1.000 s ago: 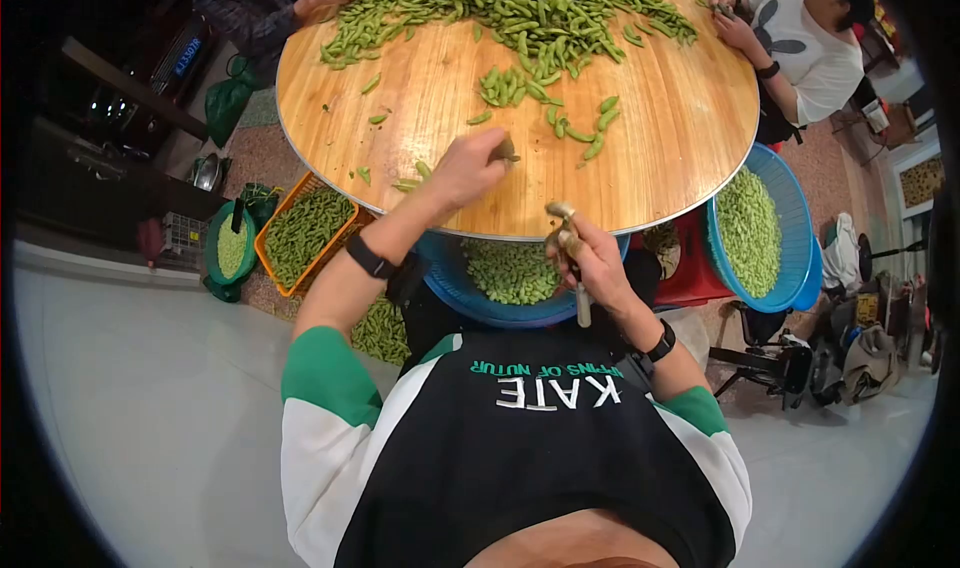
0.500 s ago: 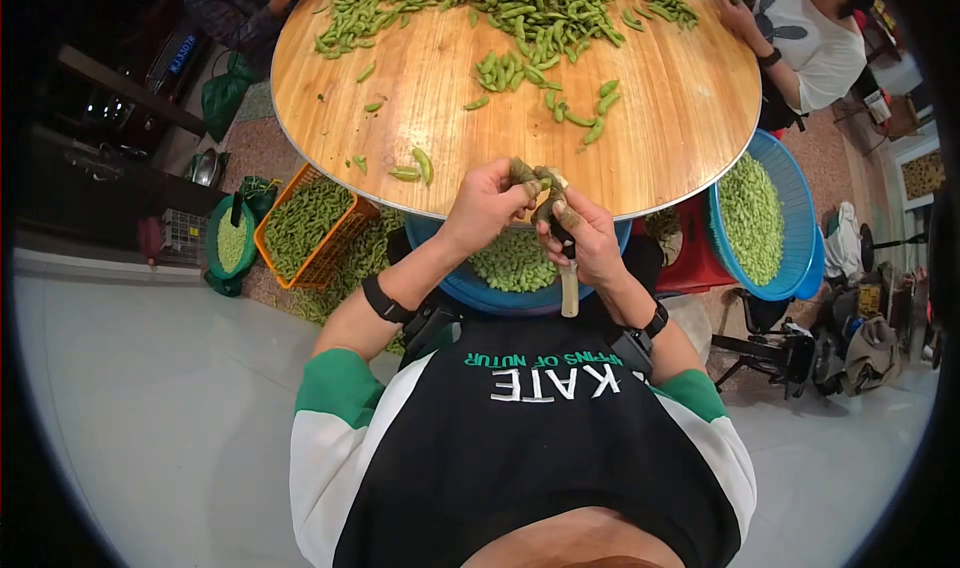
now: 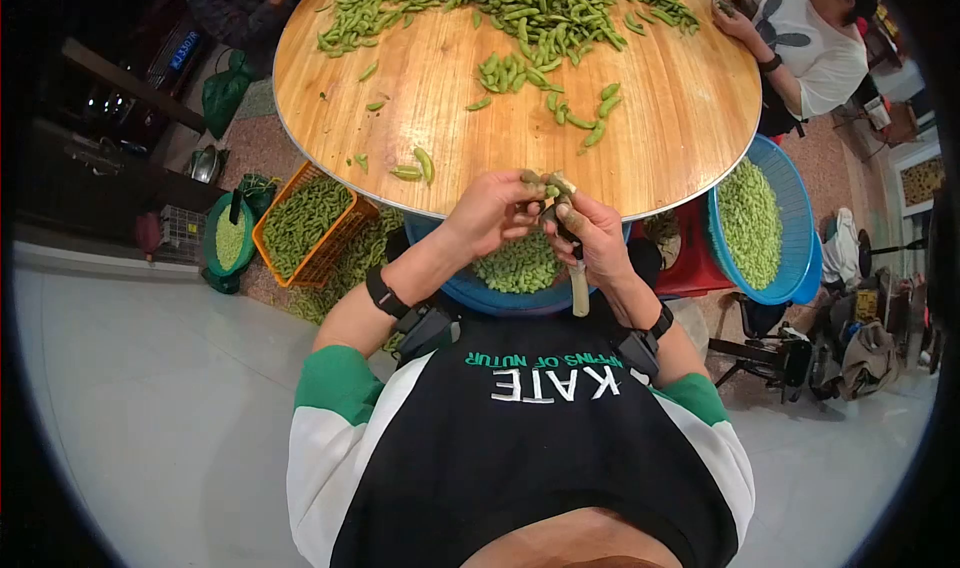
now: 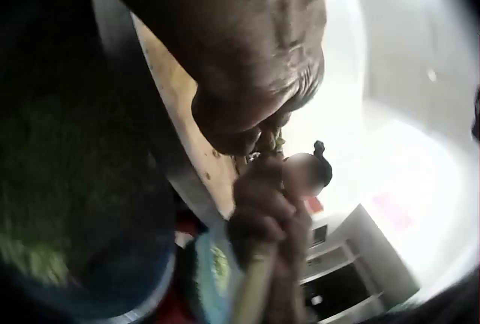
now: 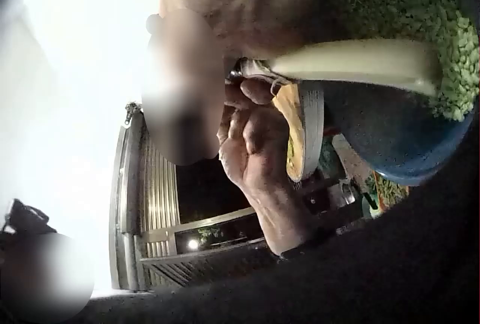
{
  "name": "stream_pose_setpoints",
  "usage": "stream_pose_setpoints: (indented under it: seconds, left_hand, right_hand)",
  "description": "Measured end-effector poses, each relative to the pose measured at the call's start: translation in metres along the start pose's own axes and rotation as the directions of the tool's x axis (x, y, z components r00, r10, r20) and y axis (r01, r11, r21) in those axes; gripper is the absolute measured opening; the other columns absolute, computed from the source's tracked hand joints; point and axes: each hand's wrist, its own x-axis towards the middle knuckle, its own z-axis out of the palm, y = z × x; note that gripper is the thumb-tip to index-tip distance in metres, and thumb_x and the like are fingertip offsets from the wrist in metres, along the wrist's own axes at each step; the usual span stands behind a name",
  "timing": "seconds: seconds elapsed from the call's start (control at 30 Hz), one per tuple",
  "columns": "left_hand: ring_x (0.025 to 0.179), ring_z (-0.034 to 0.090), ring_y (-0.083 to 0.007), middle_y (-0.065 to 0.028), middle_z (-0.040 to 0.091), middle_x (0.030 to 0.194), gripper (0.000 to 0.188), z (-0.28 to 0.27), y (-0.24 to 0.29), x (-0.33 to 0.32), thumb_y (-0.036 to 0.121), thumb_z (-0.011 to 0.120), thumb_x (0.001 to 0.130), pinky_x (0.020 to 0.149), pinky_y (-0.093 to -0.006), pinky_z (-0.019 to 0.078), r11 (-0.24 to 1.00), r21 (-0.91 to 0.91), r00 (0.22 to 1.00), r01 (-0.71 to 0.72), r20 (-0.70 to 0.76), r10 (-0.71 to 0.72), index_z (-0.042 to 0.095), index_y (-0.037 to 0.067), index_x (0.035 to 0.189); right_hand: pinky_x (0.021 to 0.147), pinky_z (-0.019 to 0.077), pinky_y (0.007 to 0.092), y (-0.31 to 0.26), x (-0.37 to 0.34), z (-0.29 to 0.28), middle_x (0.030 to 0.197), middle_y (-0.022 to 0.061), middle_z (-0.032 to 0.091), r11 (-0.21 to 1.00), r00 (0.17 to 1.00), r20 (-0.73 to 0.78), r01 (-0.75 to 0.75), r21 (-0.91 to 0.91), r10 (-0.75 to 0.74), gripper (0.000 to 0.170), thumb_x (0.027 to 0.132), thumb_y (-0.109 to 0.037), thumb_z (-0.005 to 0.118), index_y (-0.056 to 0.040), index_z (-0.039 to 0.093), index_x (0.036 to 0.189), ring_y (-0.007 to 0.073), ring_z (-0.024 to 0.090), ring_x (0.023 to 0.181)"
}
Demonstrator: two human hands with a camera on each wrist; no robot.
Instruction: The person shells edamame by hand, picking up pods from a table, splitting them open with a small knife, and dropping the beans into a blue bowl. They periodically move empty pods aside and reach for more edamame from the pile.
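In the head view my left hand (image 3: 488,213) is over the near edge of the round wooden table, its thumb and forefinger pinching a green soybean pod (image 3: 551,191). My right hand (image 3: 594,236) meets it there, fingertips at the same pod. A tool with a long pale end (image 3: 580,290), like a small knife, is gripped in the right palm and points back toward my body. That pale part also shows in the right wrist view (image 5: 360,65). The fingertips look dark greenish. Below the hands, a blue basin (image 3: 455,286) holds shelled green beans (image 3: 518,268).
A large heap of pods (image 3: 500,3) covers the far side of the table (image 3: 660,158), with loose pods (image 3: 424,164) nearer. An orange crate (image 3: 330,243) of pods stands left, a blue basket (image 3: 797,238) of beans right. Two other people sit across, one in a white shirt (image 3: 815,43).
My left hand was reaching over the tabletop, then came back to the right hand, where both now meet at the pod. The right hand keeps the tool and moved little.
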Motion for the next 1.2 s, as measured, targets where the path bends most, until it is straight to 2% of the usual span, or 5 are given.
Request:
stream_pose_setpoints:
  seconds: [0.1,0.17,0.3,0.6,1.2]
  left_hand:
    - [0.057,0.054,-0.0157,-0.0033,0.050,0.071,0.006,0.009,-0.009,-0.001,0.005,0.058,0.087,0.048,-0.0287,0.0434,0.742,0.607,0.894,-0.285,-0.111,0.434,0.056,0.002,0.091]
    - [0.064,0.057,-0.0269,-0.0103,0.052,0.076,0.009,0.003,-0.008,-0.003,0.002,0.061,0.080,0.057,-0.0360,0.0475,-0.532,0.782,0.532,-0.324,0.616,0.581,0.053,0.003,0.085]
    - [0.070,0.057,-0.0321,-0.0142,0.052,0.078,0.012,-0.004,-0.008,-0.002,0.001,0.062,0.074,0.058,-0.0386,0.0474,-0.716,0.649,0.499,-0.258,0.724,0.477,0.052,0.003,0.081]
    - [0.069,0.058,-0.0300,-0.0148,0.056,0.080,0.009,0.012,-0.002,-0.009,0.003,0.061,0.076,0.058,-0.0372,0.0481,-0.272,0.877,0.601,-0.395,0.471,0.646,0.057,-0.002,0.082]
    - [0.065,0.057,-0.0305,-0.0124,0.053,0.071,0.009,0.013,0.005,-0.015,0.001,0.062,0.076,0.055,-0.0363,0.0467,-0.651,0.663,0.444,-0.370,0.741,0.503,0.053,0.001,0.078]
  right_hand:
    - [0.042,0.0342,0.0184,0.006,0.000,-0.004,0.084,0.0062,0.058,0.990,0.994,-0.086,-0.061,0.123,0.072,0.021,0.097,-0.014,0.050,-0.0056,0.054,0.116,0.0075,0.044,0.055]
    - [0.042,0.0339,0.0179,0.004,0.001,-0.005,0.084,0.0072,0.057,0.961,0.985,-0.105,-0.110,0.254,0.140,0.022,0.097,-0.015,0.050,-0.0067,0.053,0.117,0.0076,0.043,0.055]
    - [0.042,0.0335,0.0168,0.006,0.003,-0.002,0.088,0.0095,0.054,0.878,0.984,0.020,-0.167,0.448,0.177,0.027,0.096,-0.015,0.051,-0.0107,0.050,0.123,0.0077,0.041,0.057]
    - [0.041,0.0325,0.0169,0.003,0.000,0.010,0.089,0.0098,0.054,0.787,0.986,0.061,-0.159,0.597,0.153,0.027,0.095,-0.014,0.052,-0.0115,0.051,0.122,0.0076,0.041,0.057]
    - [0.039,0.0319,0.0163,0.002,-0.004,0.012,0.087,0.0102,0.053,0.796,0.978,0.078,-0.202,0.570,0.193,0.013,0.095,-0.016,0.054,-0.0096,0.052,0.106,0.0078,0.042,0.056]
